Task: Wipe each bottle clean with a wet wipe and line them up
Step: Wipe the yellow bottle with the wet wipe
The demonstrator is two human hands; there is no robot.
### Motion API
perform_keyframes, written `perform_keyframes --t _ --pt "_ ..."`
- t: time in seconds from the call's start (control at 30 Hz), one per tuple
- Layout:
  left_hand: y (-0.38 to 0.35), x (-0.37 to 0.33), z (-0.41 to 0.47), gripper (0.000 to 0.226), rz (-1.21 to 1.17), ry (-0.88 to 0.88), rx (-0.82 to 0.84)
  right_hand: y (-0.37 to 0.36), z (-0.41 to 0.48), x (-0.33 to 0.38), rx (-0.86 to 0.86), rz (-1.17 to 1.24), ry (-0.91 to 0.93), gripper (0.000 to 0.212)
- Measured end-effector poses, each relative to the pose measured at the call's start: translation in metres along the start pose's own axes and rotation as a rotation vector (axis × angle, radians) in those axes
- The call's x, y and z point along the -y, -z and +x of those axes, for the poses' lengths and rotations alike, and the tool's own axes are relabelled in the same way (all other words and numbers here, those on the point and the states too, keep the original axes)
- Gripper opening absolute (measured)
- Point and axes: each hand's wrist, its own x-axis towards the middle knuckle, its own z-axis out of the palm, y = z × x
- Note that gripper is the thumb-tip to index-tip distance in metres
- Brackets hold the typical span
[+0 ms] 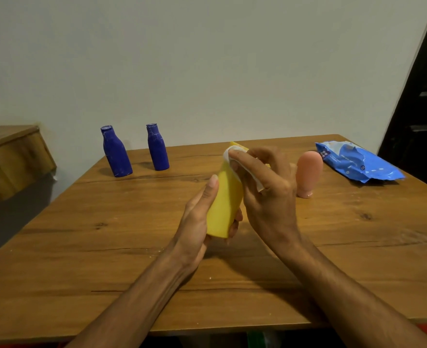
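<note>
My left hand (199,217) grips the lower end of a yellow bottle (226,202), held tilted above the table's middle. Over the bottle's upper part, my right hand (265,182) presses a white wet wipe (235,154) with curled fingers. Two dark blue bottles (117,151) (158,147) stand side by side at the table's far left. A pink bottle (309,174) stands just right of my right hand.
A blue pack of wet wipes (358,160) lies at the far right of the wooden table (107,234). A wooden shelf (11,156) juts from the wall at left. A dark door frame (423,96) rises at right.
</note>
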Motion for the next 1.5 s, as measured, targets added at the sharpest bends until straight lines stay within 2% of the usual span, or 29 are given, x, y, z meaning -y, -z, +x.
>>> perform_keyframes --t 0.1,0.17,0.3,0.4,0.57,0.77,0.93,1.03,1.23,1.4,1.5 --pt "-0.002 0.001 0.000 0.045 0.031 -0.005 0.010 0.000 0.002 -0.001 -0.036 0.105 -0.094 0.031" --pt "-0.002 0.001 -0.001 0.042 0.007 -0.002 -0.008 0.000 0.001 0.001 -0.001 0.117 -0.091 0.030" --pt "0.001 -0.001 0.000 0.038 -0.079 0.001 -0.068 -0.003 -0.007 0.009 0.145 -0.028 0.078 0.031" --pt "0.000 -0.001 0.001 0.037 -0.121 0.004 -0.065 -0.004 -0.006 0.008 0.149 -0.086 0.127 0.029" --pt "0.002 0.000 0.001 0.056 -0.107 0.035 -0.011 0.002 0.000 0.003 0.028 0.083 -0.051 0.030" --pt "0.001 -0.003 0.001 0.050 -0.237 0.078 0.012 0.002 -0.001 0.002 0.055 0.116 -0.042 0.029" --pt "0.000 -0.006 0.000 0.056 -0.263 0.160 0.081 0.005 0.008 0.002 -0.071 0.267 -0.246 0.025" --pt "0.002 -0.008 0.000 0.056 -0.297 0.160 0.064 0.004 0.006 0.005 -0.014 0.287 -0.283 0.025" --pt "0.004 -0.007 0.004 0.055 -0.398 0.106 -0.024 -0.005 -0.008 0.006 0.246 0.374 -0.292 0.022" --pt "0.003 -0.006 0.002 0.055 -0.357 0.160 0.022 0.000 0.001 0.006 0.072 0.248 -0.277 0.024" --pt "0.002 -0.004 0.003 0.056 -0.340 0.162 0.011 0.000 0.002 0.005 0.051 0.260 -0.326 0.024"
